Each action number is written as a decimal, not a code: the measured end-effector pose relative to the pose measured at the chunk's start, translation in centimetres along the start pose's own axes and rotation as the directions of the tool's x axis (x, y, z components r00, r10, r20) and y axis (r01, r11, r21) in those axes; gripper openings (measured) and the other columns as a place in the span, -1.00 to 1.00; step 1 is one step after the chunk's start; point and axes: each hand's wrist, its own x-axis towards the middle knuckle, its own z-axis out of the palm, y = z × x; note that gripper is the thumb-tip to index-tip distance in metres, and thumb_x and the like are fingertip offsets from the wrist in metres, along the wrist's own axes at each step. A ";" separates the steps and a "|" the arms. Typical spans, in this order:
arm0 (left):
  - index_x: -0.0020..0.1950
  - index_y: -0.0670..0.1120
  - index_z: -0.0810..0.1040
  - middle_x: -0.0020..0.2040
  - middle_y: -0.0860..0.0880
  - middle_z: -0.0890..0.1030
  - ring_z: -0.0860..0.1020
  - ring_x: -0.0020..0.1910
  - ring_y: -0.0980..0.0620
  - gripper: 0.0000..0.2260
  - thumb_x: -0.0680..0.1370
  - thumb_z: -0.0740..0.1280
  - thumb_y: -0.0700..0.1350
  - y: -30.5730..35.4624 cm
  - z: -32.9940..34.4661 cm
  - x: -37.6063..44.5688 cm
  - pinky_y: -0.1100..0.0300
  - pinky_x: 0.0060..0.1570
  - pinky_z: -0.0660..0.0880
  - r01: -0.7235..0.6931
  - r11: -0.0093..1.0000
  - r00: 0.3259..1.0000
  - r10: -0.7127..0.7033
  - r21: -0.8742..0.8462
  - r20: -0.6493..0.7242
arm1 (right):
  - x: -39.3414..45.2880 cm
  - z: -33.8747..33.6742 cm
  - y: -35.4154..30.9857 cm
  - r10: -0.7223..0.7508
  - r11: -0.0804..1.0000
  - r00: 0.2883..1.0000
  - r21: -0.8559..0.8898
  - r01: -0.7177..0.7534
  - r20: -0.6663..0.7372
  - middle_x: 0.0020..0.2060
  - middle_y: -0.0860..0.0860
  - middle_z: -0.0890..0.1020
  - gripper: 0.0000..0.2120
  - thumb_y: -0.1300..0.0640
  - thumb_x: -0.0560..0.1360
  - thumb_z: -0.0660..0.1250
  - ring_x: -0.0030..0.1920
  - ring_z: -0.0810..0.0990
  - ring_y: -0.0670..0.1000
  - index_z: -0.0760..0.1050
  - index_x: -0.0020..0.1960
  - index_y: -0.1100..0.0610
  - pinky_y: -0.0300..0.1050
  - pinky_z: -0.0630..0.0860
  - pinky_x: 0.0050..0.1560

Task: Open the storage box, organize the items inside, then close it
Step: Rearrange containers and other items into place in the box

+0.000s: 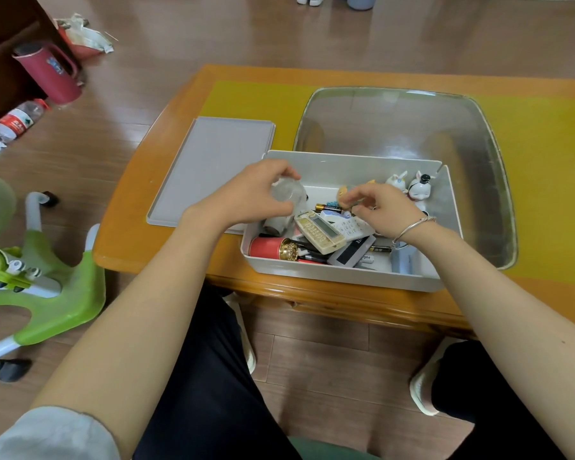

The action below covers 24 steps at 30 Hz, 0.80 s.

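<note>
The white storage box (pixel 346 272) stands open at the table's front edge. Its grey lid (pixel 213 161) lies flat on the table to the left. Inside are two remote controls (pixel 322 232), a red canister with a gold cap (pixel 269 248), batteries (pixel 326 207), pens and two small rabbit figurines (pixel 419 187) in the far right corner. My left hand (pixel 256 194) grips a clear glass jar (pixel 287 194) above the box's left end. My right hand (pixel 382 207) hovers over the middle of the box with its fingers curled, pinching a small yellowish item (pixel 344 192).
A large metal tray (pixel 478 134) sits behind the box on a yellow mat (pixel 246 101) on the wooden table (pixel 166 134). On the floor at left are a red jug (pixel 47 73), a plastic bottle (pixel 15 121) and a green child's chair (pixel 40 287).
</note>
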 end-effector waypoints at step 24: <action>0.51 0.11 0.12 0.46 0.02 0.33 0.34 0.39 0.11 -0.23 0.43 0.49 0.03 3.1 3.9 1.0 0.27 0.23 0.32 -0.030 0.973 0.994 0.054 -0.228 0.097 | -1.0 -2.9 -1.0 0.229 0.801 0.971 0.554 -0.226 0.065 -0.03 0.08 0.53 -0.56 -0.13 0.48 0.31 -0.13 0.56 0.05 0.41 0.23 0.12 -0.11 0.55 -0.29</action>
